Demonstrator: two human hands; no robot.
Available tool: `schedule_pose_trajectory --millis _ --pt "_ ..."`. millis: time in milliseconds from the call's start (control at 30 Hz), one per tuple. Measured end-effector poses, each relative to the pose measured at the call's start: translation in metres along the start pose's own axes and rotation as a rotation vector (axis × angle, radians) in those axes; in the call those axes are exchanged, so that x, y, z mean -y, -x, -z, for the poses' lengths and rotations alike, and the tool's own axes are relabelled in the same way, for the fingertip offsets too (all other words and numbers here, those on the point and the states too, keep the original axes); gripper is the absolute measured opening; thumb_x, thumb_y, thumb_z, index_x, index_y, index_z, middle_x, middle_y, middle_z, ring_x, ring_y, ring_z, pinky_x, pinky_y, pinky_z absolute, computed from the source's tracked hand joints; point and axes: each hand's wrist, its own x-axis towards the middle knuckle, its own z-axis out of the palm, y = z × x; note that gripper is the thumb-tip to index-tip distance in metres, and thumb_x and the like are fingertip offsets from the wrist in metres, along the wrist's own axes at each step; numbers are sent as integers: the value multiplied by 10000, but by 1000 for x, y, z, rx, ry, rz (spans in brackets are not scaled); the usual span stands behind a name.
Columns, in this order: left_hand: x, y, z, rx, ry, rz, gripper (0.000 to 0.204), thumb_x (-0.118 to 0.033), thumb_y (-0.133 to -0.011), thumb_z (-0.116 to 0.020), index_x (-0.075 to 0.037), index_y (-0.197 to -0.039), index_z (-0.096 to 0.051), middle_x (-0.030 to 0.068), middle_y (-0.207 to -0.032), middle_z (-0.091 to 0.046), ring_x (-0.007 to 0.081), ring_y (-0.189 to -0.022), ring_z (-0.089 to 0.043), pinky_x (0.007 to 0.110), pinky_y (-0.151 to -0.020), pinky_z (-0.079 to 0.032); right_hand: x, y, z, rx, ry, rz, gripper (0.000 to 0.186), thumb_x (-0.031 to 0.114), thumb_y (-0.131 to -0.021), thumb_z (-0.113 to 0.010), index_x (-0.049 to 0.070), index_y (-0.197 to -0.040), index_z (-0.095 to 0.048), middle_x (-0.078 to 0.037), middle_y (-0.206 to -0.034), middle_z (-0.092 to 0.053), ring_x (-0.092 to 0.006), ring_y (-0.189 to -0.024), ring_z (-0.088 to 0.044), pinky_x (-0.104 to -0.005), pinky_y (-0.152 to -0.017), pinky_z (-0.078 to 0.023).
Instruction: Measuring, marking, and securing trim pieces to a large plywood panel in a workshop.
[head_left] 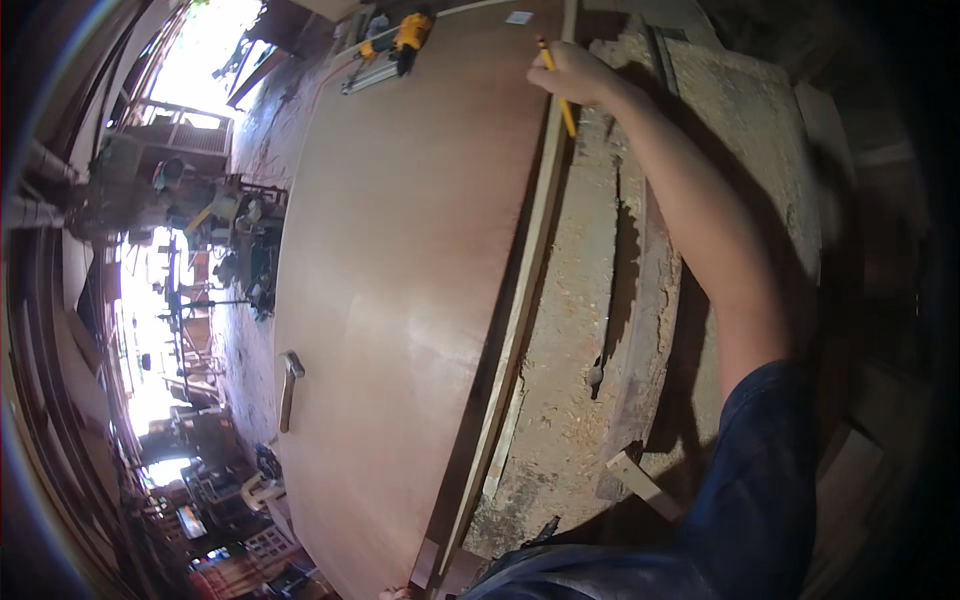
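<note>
A large reddish-brown wooden panel lies flat in front of me, with a long pale wooden strip along its right edge. My right hand reaches far out to the top of that strip and grips a yellow pencil, whose tip points up near the panel's far end. My right arm in a dark blue sleeve stretches across the sawdust-covered bench. Only a sliver of my left hand shows at the bottom edge, by the panel's near end; its fingers are hidden.
A yellow and black nail gun lies at the panel's far left corner. A metal tool rests on the panel's left edge. A sawdust-covered workbench with a wood offcut lies to the right. Cluttered workshop machinery stands at left.
</note>
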Motion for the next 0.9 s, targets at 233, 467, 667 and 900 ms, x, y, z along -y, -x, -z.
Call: schedule_pose_trajectory --millis 233,467,667,900 --pt "48 -21 12 102 -338 -57 441 -438 -895 -473 -87 -1155 -537 72 -798 -619 195 -552 -542 285 -434 -374 -49 2 -4 -563 64 -90 530 527 -918 -465 37 -828 -649 -151 -731 -650 -311 -759 -663 -405 -676 -494" --pt "94 9 38 27 163 -96 352 -393 -824 -549 -52 -912 -545 127 -693 -592 236 -480 -575 340 -376 -441 83 82 -13 -456 93 142 337 305 -964 -495 24 -1099 -621 -132 -1004 -646 -279 -957 -620 -328 -816 -473" --pt "248 -45 8 182 549 -159 306 -315 -869 -565 -14 -813 -582 85 -617 -564 171 -556 -598 316 -474 -463 251 228 -66 -246 242 122 258 225 -925 -583 4 -1050 -631 -49 -834 -604 -134 -842 -540 -281 -778 -441" --pt "288 -95 -58 50 -33 -347 447 -374 -813 -560 -11 -1054 -663 206 -1016 -667 346 -952 -626 405 -850 -459 383 450 -193 421 -140 -247 203 175 -910 -604 -25 -890 -636 -67 -725 -614 -116 -637 -561 -272 -584 -452"
